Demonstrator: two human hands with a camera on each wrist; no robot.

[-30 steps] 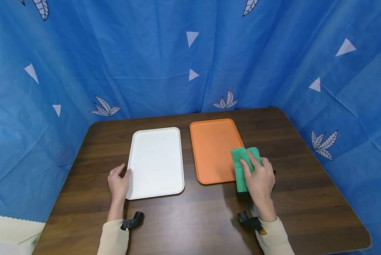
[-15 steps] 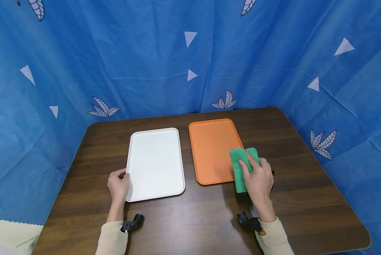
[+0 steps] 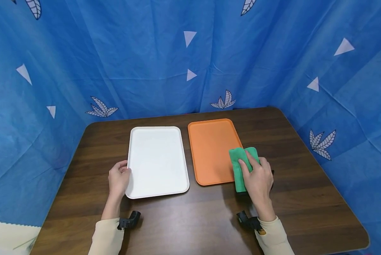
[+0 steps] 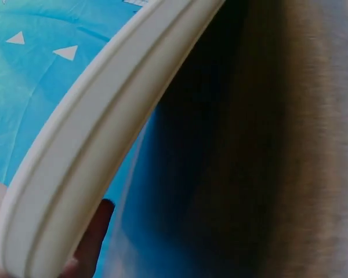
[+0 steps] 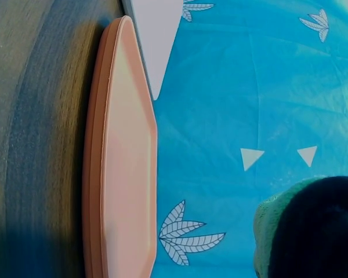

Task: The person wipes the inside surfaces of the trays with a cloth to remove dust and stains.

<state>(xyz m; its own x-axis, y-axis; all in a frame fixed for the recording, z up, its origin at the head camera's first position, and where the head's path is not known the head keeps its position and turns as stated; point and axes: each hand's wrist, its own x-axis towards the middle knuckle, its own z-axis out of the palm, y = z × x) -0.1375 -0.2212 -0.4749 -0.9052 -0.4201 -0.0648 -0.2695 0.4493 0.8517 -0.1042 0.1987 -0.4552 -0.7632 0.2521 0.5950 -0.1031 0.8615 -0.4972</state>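
Blue curtain (image 3: 139,46) printed with pale triangles and leaf sprigs hangs along the far, left and right sides of a dark wood-grain bench (image 3: 190,226). A white rectangular tray (image 3: 158,161) sits over the left half, held at its left edge by the person's left hand (image 3: 117,177). Its fingers (image 3: 122,163) are clamped on the rim, and the left wrist view shows that edge raised clear of the bench, with one fingertip beneath it. To the right, with a narrow gap between, an orange tray (image 3: 211,152) lies on the bench. Above its near right corner the right hand (image 3: 259,179) holds a folded green cloth (image 3: 238,166), thumb and fingers pinched on it; the right wrist view shows the cloth apart from the orange tray. A dark shape (image 5: 319,237) stands in front of the cloth there, and I cannot tell what it is. Both arms wear cream sleeves (image 3: 107,233), with black wrist cameras (image 3: 130,220) strapped beside the cuffs.
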